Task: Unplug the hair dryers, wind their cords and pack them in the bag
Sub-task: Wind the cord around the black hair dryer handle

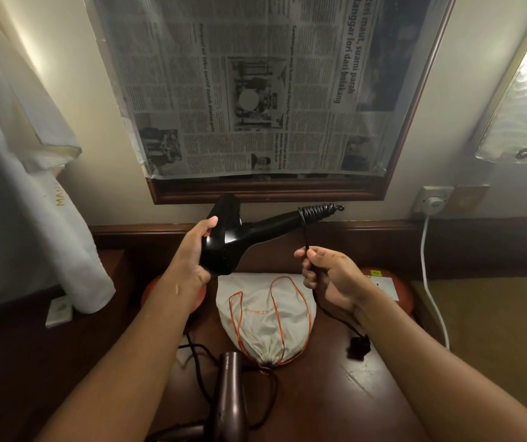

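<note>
At the table's near edge lies a brown hair dryer point(228, 390), its nozzle end just beside the cinched mouth of the grey drawstring bag point(265, 317) mid-table. Above the bag, the right hand point(329, 275) pinches the black cord point(308, 232); the left hand point(192, 250) grasps the black hair dryer point(239, 237), cord coiled round its handle end

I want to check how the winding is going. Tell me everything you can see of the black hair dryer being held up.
The black hair dryer looks like glossy plastic. It is held in the air above the table, handle pointing right. The left hand grips its body. Several turns of its black cord wrap the handle's end; the rest drops to the right hand, which pinches it, then trails to the plug near the table.
</note>
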Tool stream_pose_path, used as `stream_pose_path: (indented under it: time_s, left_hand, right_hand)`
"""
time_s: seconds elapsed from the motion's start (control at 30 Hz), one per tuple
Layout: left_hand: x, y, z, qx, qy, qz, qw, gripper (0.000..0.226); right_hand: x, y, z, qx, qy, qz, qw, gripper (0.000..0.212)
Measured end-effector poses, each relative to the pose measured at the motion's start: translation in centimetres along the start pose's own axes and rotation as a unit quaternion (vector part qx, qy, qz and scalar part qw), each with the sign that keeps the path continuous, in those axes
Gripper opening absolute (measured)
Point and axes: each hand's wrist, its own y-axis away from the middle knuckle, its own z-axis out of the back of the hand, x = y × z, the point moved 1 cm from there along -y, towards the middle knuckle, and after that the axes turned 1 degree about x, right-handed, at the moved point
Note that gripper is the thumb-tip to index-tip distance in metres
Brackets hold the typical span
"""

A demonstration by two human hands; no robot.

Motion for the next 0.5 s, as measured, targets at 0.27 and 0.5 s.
stream_pose_path:
  time_s: [0.27, 0.5]
  left_hand:
    - [-0.1, -0.1, 0.8, 0.052, -0.004, 0.016, 0.999, 0.045]
    - [-1.2, 0.2, 1.2, 0.128, -0.047, 0.056, 0.989, 0.056]
  right_hand:
    - [0.6, -0.8, 1.0, -0.056, 0.251, 0.07, 0.964, 0.018]
    - [2.5, -1.4, 2.1, -0.006, 0.43, 0.059, 0.901, 0.045]
